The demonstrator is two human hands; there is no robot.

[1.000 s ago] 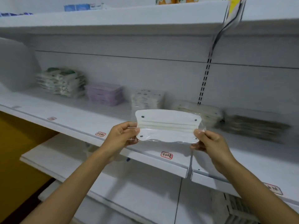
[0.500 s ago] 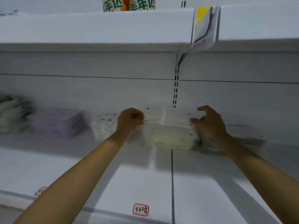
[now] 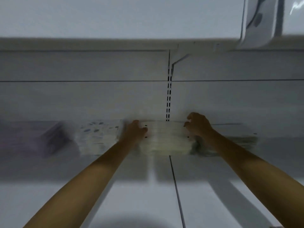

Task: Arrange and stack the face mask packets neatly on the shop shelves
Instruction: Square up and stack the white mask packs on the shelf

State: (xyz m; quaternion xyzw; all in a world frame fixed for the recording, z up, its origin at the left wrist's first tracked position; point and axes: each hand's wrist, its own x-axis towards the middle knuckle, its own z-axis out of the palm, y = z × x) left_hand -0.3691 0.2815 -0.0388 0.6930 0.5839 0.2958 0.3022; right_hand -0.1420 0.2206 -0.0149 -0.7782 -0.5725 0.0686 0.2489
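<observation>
Shop shelf (image 3: 131,203), white, middle of frame; contents listed left to right along the back panel.

1. Purple packet stack (image 3: 29,139), far left, blurred.
2. White spotted packet stack (image 3: 98,139), left of centre, just beside item 4.
3. Left hand (image 3: 134,133), centre, pressed against the left end of item 4; fingers look loosely curled over the top edge, but blur prevents telling whether they grip or only push.
4. Pale face mask packet stack (image 3: 166,139), centre, sitting on the shelf against the back panel, between both hands.
5. Right hand (image 3: 198,125), right of centre, at the stack's right end; fingers bent, tips on the top packet, thumb hidden.
6. Dark green packet stack (image 3: 238,142), right, partly behind the right forearm.

Risk, judged: the packets look slippery, so uneven pressure from either side could slide the top ones off square or backwards. The right forearm lies close over item 6 and could drag it out of line on withdrawal.
</observation>
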